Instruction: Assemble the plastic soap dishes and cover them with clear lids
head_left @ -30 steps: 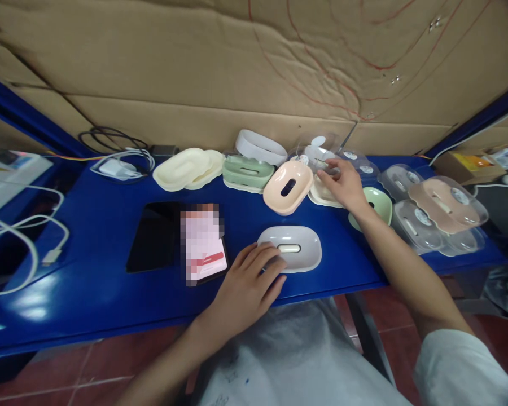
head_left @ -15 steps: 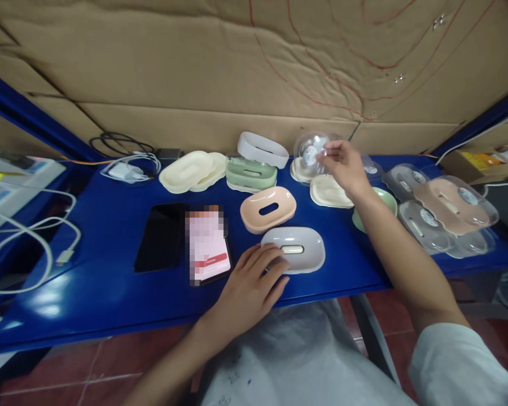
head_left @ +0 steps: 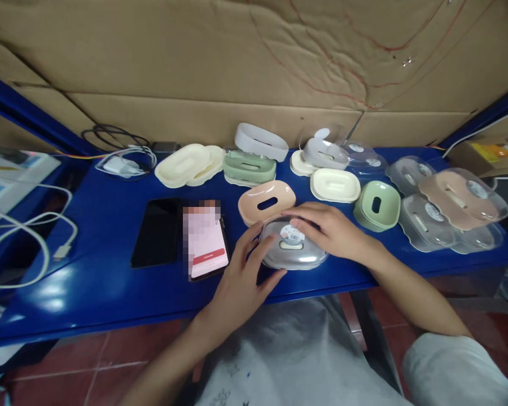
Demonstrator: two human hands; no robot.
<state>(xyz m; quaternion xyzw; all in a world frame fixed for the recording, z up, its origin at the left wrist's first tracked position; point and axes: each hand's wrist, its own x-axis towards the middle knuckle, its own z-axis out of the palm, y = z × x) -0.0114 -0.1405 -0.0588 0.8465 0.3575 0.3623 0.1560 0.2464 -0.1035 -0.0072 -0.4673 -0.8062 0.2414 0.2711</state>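
Note:
A grey soap dish (head_left: pixel 293 254) sits near the front edge of the blue table (head_left: pixel 101 225), with a clear plastic lid (head_left: pixel 290 237) lying on top of it. My right hand (head_left: pixel 328 231) lies over the lid's right side, fingers curled on it. My left hand (head_left: pixel 241 276) touches the dish's left edge with its fingers spread. A pink soap dish (head_left: pixel 266 202) lies just behind them.
Two phones (head_left: pixel 180 239) lie to the left. Cream (head_left: pixel 189 164), green (head_left: pixel 249 167), white (head_left: pixel 260 141) and light green (head_left: pixel 376 204) dishes line the back. Clear-lidded dishes (head_left: pixel 444 206) crowd the right end. Cables and a charger (head_left: pixel 118 163) are at the far left.
My right hand lifted a clear lid from the pile at the back and brought it down onto the grey dish. My left hand stayed at the dish's left edge.

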